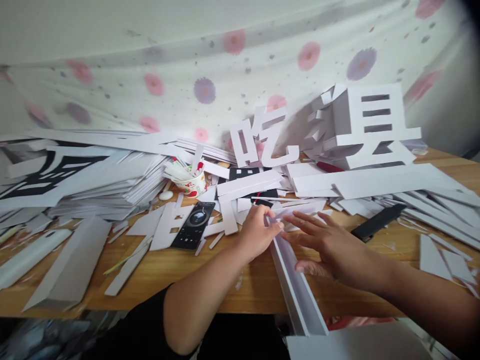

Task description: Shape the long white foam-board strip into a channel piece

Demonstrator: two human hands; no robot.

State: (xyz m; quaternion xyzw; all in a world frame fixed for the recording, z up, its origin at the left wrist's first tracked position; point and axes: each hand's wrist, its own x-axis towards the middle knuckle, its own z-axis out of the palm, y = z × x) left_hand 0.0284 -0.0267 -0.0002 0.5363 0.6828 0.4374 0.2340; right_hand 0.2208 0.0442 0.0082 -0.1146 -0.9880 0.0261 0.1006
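A long white foam-board channel [298, 285] with upright side walls runs from mid-table over the front edge toward me. My left hand [258, 227] is closed around its far end, thumb and fingers pinching the wall. Just to the right, my right hand [330, 245] is open, its fingers stretched out over the far end and its thumb apart. Whether those fingertips touch the channel, I cannot tell. Loose white strips [300, 206] lie right behind both hands, which partly hide the far end.
White cut-out characters [378, 125] stand against the flowered curtain. Left of my hands lie a phone [195, 225], a paper cup [191, 186] of scraps and stacked white boards [112, 187]. A black utility knife [378, 222] rests on the right, among foam offcuts.
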